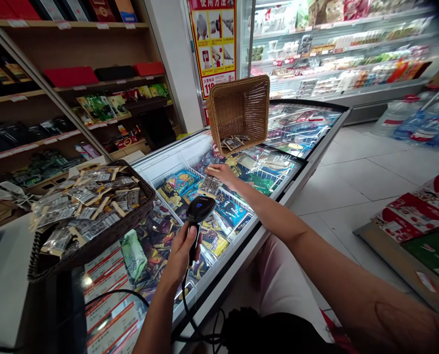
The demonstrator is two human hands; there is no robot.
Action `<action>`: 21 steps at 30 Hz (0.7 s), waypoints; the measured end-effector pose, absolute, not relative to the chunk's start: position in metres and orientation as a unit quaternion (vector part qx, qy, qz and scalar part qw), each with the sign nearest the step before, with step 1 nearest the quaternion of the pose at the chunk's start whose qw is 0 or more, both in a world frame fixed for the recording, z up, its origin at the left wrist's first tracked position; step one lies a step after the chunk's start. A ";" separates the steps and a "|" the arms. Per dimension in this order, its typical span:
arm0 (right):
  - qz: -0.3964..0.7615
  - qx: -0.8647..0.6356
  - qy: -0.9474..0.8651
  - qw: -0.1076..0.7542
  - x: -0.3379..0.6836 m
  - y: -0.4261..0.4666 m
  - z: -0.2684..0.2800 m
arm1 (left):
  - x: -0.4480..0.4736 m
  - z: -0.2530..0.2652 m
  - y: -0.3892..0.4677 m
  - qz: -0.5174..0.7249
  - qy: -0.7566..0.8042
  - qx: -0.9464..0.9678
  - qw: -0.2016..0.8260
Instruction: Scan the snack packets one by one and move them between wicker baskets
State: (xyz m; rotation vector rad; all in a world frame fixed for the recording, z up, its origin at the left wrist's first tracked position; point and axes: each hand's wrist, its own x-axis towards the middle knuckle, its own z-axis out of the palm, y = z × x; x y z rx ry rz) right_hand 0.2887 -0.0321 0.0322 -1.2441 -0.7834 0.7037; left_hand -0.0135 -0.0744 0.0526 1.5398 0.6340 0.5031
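Observation:
My left hand (182, 248) is wrapped round the handle of a black barcode scanner (201, 209), whose cord hangs down below. Ahead of the scanner, my right hand (222, 174) pinches the wooden stick of a small clear-wrapped packet (209, 185) with a printed label. Both hands are above the glass-topped freezer, where bagged ice creams (182, 182) lie in wire baskets. To the left, a dark woven basket (131, 231) is heaped with similar stick packets (97, 191). A tan wicker basket (237, 115) is tipped towards me beyond my right hand, with several packets (235, 142) at its bottom.
The freezer's metal edge (237, 260) runs diagonally past my legs. Shelves (105, 83) of boxes stand at left, a lit refrigerated display (333, 49) at the back. Water jugs (422, 123) and stacked cartons (419, 221) are on the right. Price labels (109, 295) lie at the lower left.

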 end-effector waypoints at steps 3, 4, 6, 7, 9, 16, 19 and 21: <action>0.308 -0.560 -0.353 0.683 0.289 -0.032 0.032 | -0.013 0.053 -0.075 0.223 0.285 0.677 0.641; 0.311 -0.562 -0.348 0.683 0.290 -0.032 0.031 | -0.012 0.053 -0.076 0.224 0.285 0.676 0.642; 0.301 -0.571 -0.312 0.697 0.295 -0.030 0.029 | -0.012 0.052 -0.076 0.228 0.284 0.672 0.645; 0.279 -0.579 -0.275 0.715 0.301 -0.029 0.028 | -0.012 0.052 -0.076 0.230 0.283 0.671 0.646; 0.203 -0.600 -0.168 0.755 0.320 -0.027 0.028 | -0.011 0.050 -0.074 0.236 0.283 0.669 0.646; 0.141 -0.632 0.035 0.761 0.413 -0.018 0.066 | -0.009 0.050 -0.073 0.259 0.296 0.653 0.647; 0.149 -0.635 0.004 0.758 0.429 -0.012 0.075 | -0.010 0.051 -0.074 0.255 0.302 0.651 0.649; 0.151 -0.637 -0.029 0.755 0.426 -0.010 0.069 | -0.011 0.050 -0.073 0.256 0.309 0.644 0.651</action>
